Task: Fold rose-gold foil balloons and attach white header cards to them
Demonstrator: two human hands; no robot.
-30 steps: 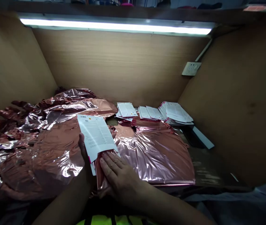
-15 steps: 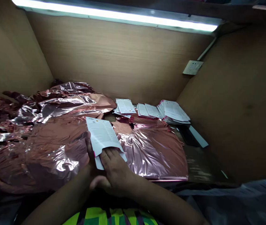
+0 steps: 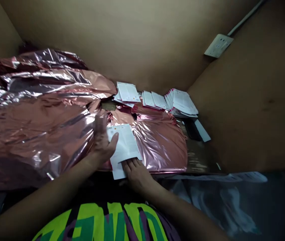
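While the fingertips of your right hand (image 3: 138, 175) are tucked into the lower opening of the white printed envelope (image 3: 126, 144), one cannot tell whether they grip anything. Your left hand (image 3: 102, 145), partly blurred, has its fingers spread, and its thumb crosses the envelope's left side. The envelope is near your body, overlapping in view the folded pink foil (image 3: 164, 144); behind this foil lie similar white envelopes (image 3: 184, 102).

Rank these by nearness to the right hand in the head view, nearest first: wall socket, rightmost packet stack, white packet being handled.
1. White packet: touching the right hand.
2. Rightmost packet stack: back right.
3. Wall socket: upper right.
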